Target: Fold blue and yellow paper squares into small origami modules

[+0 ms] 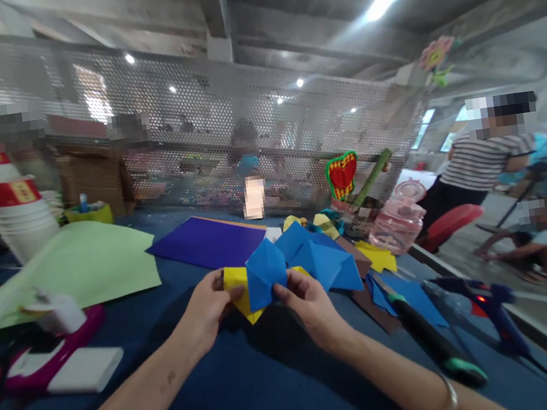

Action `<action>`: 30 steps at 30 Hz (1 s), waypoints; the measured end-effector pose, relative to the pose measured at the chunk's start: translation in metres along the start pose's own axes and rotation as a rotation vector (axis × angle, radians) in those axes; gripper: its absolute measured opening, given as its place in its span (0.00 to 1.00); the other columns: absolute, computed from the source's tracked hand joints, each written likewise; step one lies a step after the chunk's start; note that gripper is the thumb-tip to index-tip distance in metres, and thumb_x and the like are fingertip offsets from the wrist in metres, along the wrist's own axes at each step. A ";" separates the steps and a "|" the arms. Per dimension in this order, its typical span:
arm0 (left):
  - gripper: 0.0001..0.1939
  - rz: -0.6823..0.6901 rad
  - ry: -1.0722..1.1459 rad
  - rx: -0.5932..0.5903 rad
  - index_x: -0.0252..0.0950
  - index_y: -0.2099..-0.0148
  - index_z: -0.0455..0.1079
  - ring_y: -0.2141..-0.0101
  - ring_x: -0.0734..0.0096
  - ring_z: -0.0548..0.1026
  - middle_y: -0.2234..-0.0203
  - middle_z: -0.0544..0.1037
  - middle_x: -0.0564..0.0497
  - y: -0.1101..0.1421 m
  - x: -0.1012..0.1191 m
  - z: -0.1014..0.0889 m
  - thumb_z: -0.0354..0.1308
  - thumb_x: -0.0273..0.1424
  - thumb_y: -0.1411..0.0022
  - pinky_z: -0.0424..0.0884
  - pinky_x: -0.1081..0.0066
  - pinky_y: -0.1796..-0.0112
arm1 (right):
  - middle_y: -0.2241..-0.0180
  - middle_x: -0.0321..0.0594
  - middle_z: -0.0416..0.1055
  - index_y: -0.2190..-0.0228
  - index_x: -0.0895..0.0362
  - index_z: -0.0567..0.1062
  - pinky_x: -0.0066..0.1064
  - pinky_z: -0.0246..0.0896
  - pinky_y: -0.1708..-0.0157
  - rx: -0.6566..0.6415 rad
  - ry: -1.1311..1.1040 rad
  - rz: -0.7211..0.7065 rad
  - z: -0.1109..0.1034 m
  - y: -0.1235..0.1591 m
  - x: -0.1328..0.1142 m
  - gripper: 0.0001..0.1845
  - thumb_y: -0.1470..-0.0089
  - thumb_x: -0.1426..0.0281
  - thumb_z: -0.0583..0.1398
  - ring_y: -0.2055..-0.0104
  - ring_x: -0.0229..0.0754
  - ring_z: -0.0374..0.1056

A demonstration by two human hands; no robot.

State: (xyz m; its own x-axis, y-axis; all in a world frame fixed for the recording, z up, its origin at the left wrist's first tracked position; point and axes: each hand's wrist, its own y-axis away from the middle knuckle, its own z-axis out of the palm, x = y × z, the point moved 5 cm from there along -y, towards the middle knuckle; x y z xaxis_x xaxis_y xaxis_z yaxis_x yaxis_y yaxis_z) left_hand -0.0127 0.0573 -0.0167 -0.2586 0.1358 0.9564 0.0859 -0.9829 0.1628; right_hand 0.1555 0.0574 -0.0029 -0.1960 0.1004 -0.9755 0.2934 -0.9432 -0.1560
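Above the front of the table, my left hand [211, 307] is closed on the outer side of a yellow folded paper piece [235, 278]. A blue folded paper piece [267, 276] lies against the yellow one, its right edge pinched between the thumb and fingers of my right hand [314, 304]. A bit of yellow also shows by the right fingertips. Whether the two papers are joined cannot be seen. Just behind my right hand rest more blue folded papers [323, 259]. Purple sheets [207, 240] lie beyond my left hand.
Left are a light green sheet [109, 260], stacked paper cups [23, 218] and a magenta-and-white power strip [37, 364]. On the right lie a black-and-green-handled tool [432, 339], a glue gun [499, 310] and a pink container [399, 222]. A mesh panel [183, 129] stands behind; people are beyond the table.
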 end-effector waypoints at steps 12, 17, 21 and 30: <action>0.14 0.236 -0.175 -0.139 0.34 0.56 0.70 0.65 0.66 0.79 0.66 0.82 0.49 0.011 0.024 0.005 0.60 0.30 0.47 0.70 0.68 0.60 | 0.72 0.36 0.69 0.69 0.56 0.73 0.28 0.59 0.70 0.073 0.219 0.057 -0.006 0.007 -0.001 0.17 0.51 0.55 0.63 0.72 0.38 0.63; 0.15 0.250 -0.179 -0.137 0.34 0.56 0.69 0.64 0.66 0.78 0.66 0.82 0.49 0.011 0.027 0.005 0.60 0.30 0.48 0.69 0.68 0.59 | 0.77 0.32 0.64 0.72 0.57 0.71 0.26 0.51 0.76 0.019 0.254 0.067 -0.003 0.007 0.001 0.18 0.50 0.54 0.63 0.77 0.34 0.55; 0.16 0.251 -0.179 -0.128 0.33 0.56 0.69 0.63 0.64 0.78 0.65 0.82 0.48 0.012 0.029 0.007 0.61 0.31 0.48 0.69 0.66 0.57 | 0.75 0.34 0.67 0.72 0.56 0.72 0.28 0.56 0.71 0.032 0.210 0.055 -0.004 0.008 0.001 0.18 0.52 0.54 0.64 0.74 0.37 0.60; 0.16 0.162 -0.235 -0.168 0.34 0.58 0.71 0.70 0.70 0.76 0.68 0.81 0.48 0.014 0.025 0.004 0.63 0.33 0.50 0.65 0.74 0.73 | 0.74 0.35 0.70 0.71 0.55 0.74 0.30 0.59 0.69 0.105 0.131 0.010 -0.006 0.010 -0.011 0.14 0.54 0.58 0.66 0.73 0.38 0.63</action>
State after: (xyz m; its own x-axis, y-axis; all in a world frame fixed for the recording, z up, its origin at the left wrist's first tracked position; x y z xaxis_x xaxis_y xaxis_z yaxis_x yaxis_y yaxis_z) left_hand -0.0142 0.0470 0.0102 -0.0242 -0.0186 0.9995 -0.0571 -0.9982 -0.0199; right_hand 0.1663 0.0490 0.0051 -0.0677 0.1249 -0.9899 0.1945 -0.9714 -0.1359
